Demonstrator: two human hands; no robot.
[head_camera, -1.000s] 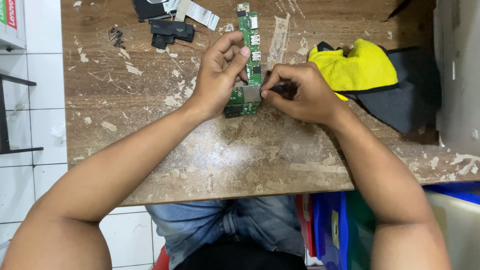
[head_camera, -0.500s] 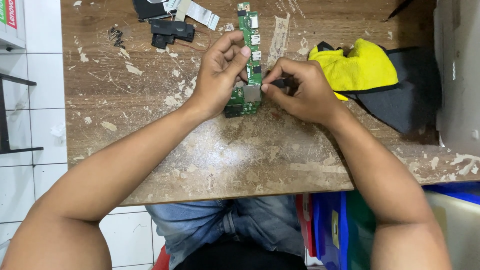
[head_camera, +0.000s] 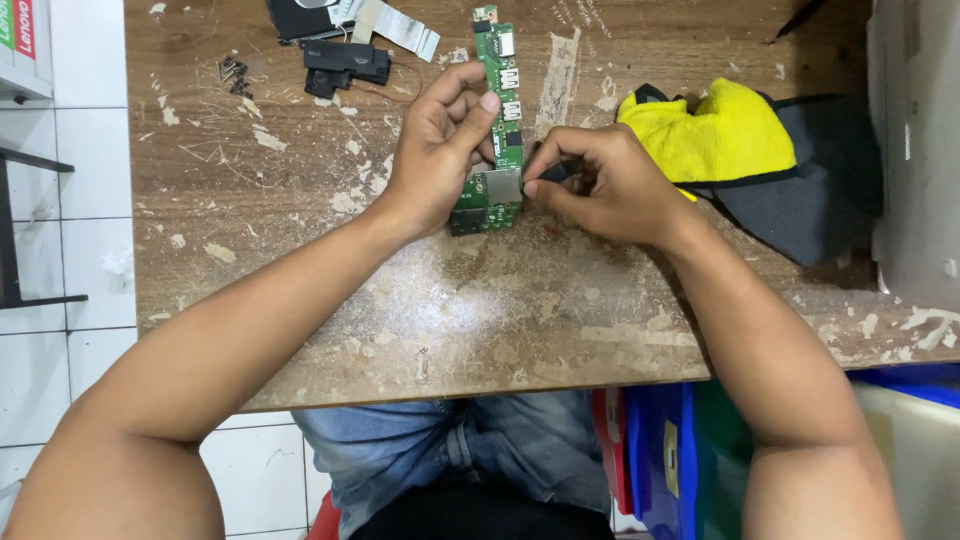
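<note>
Bare forearms, no sleeves; blue denim jeans w/ black top at waist.

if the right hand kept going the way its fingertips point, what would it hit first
The right hand points left, pinching a small dark tool close to the green circuit board. Going on, it would most likely meet the board's metal slot first, then the left hand holding the board's far side.

The near half of the wooden table (head_camera: 480, 320) is left bare between the two forearms. Along the far edge, passage is blocked by black plastic parts (head_camera: 340, 62) and a flat ribbon cable (head_camera: 400, 25) towards the left corner. The right side is taken up by a yellow cloth (head_camera: 715, 135) on dark fabric (head_camera: 820, 190). Small screws (head_camera: 235, 75) are scattered near the far left corner.
</note>
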